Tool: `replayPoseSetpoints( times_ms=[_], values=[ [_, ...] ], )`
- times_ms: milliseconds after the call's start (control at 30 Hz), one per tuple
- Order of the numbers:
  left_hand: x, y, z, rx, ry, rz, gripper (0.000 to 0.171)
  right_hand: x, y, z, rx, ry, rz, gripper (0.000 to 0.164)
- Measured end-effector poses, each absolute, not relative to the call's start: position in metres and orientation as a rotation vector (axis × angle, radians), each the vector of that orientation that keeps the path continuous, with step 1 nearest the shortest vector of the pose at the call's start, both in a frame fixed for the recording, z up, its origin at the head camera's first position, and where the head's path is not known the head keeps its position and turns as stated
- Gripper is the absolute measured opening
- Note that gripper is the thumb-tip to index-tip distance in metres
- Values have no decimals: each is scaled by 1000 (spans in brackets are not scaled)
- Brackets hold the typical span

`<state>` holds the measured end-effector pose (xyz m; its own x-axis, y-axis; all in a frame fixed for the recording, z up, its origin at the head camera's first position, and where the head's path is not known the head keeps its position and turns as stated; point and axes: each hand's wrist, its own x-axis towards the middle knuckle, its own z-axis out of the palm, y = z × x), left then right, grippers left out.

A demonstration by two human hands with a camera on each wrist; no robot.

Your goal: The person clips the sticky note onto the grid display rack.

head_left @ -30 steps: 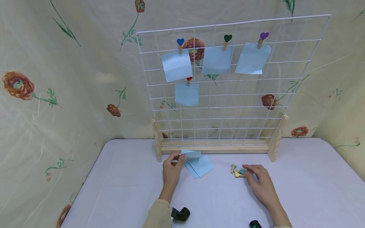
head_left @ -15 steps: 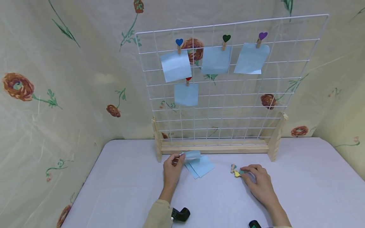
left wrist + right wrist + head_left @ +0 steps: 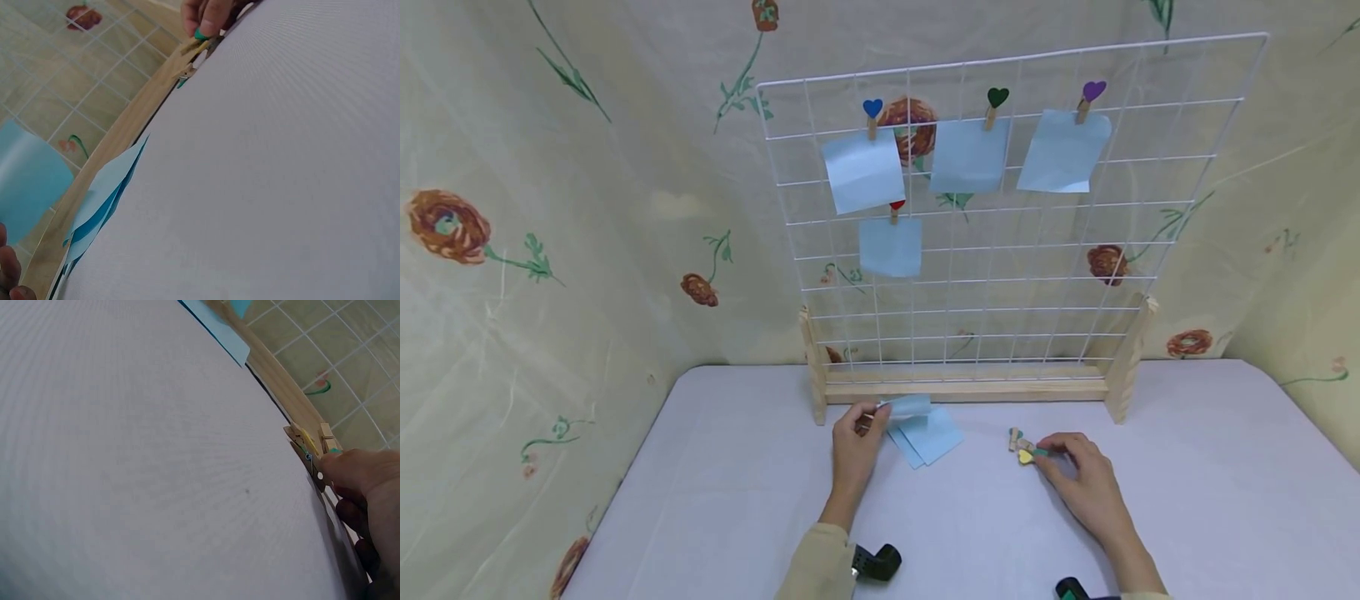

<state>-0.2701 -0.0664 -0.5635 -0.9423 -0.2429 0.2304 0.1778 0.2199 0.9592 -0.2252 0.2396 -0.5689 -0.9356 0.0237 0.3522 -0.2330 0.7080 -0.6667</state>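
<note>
My left hand (image 3: pixel 855 446) pinches one light-blue sticky note (image 3: pixel 31 175) by its left edge, raised in front of the rack's base. Below and beside it, more blue notes (image 3: pixel 938 439) lie overlapping on the white-covered table. To the right, my right hand (image 3: pixel 1088 487) has thumb and fingers on a small wooden clothespin with a green heart (image 3: pixel 200 35), pinching it at the heart end. Right beside those fingertips lie a yellow-heart clothespin (image 3: pixel 1026 457) and another small clothespin (image 3: pixel 1015 438). The fingers partly hide the pinched one.
A white wire grid (image 3: pixel 1022 281) stands in a wooden base (image 3: pixel 970 392) at the back of the table. Blue notes (image 3: pixel 863 173) hang on it from heart clothespins in blue, dark green (image 3: pixel 997 97), purple (image 3: pixel 1094 91) and red. Floral cloth surrounds the table.
My right hand has moved slightly left and its fingertips have closed on the green-heart clothespin. The left hand with its note has barely moved.
</note>
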Motion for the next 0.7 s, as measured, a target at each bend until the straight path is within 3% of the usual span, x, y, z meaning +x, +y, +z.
replayPoseSetpoints(
  times_ms=[200, 433, 700],
  values=[
    [-271, -63, -560, 60, -2194, -1759, 19, -223, 242, -565, 101, -2601, 1140, 17],
    [-254, -60, -531, 18, -2179, -1763, 15, -223, 243, -565, 103, -2574, 1132, 15],
    [-254, -61, -535, 7, -2193, -1744, 15, -223, 241, -570, 137, -2459, 1156, 16]
  ],
)
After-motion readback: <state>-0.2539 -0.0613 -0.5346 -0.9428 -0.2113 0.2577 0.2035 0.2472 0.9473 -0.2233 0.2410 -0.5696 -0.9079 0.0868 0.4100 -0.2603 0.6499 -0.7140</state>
